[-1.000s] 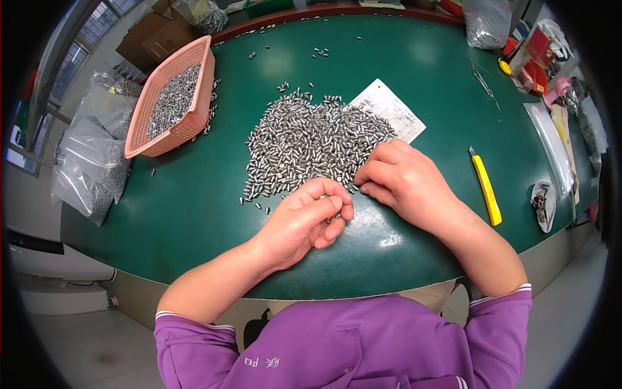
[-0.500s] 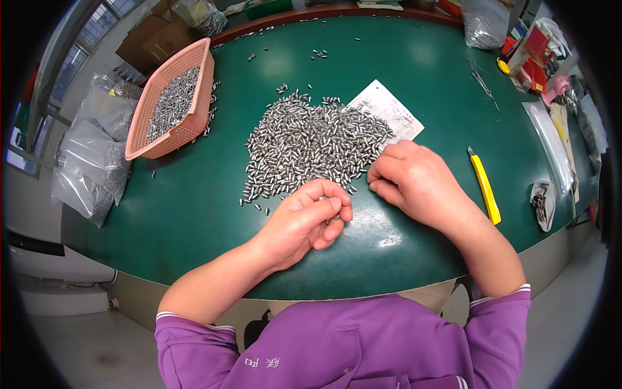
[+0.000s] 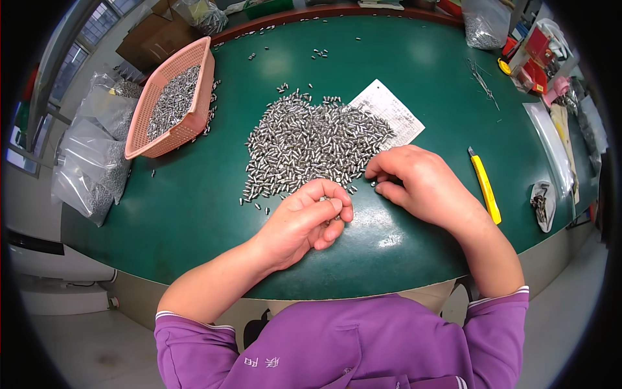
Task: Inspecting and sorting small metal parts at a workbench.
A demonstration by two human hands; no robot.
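Observation:
A wide heap of small silver metal pins [image 3: 311, 142] lies in the middle of a green table [image 3: 194, 214]. My left hand [image 3: 304, 223] rests at the heap's near edge, its fingers curled shut over several pins. My right hand [image 3: 418, 185] lies at the heap's near right edge, with thumb and forefinger pinched on one pin.
A pink plastic basket [image 3: 170, 100] with more pins stands at the far left. A printed paper sheet [image 3: 389, 113] lies under the heap's right side. A yellow utility knife [image 3: 484, 185] lies to the right. Clear bags of parts [image 3: 94, 155] hang off the left edge.
My right hand has slid a little toward me along the heap's edge. My left hand has stayed in place with its fingers curled.

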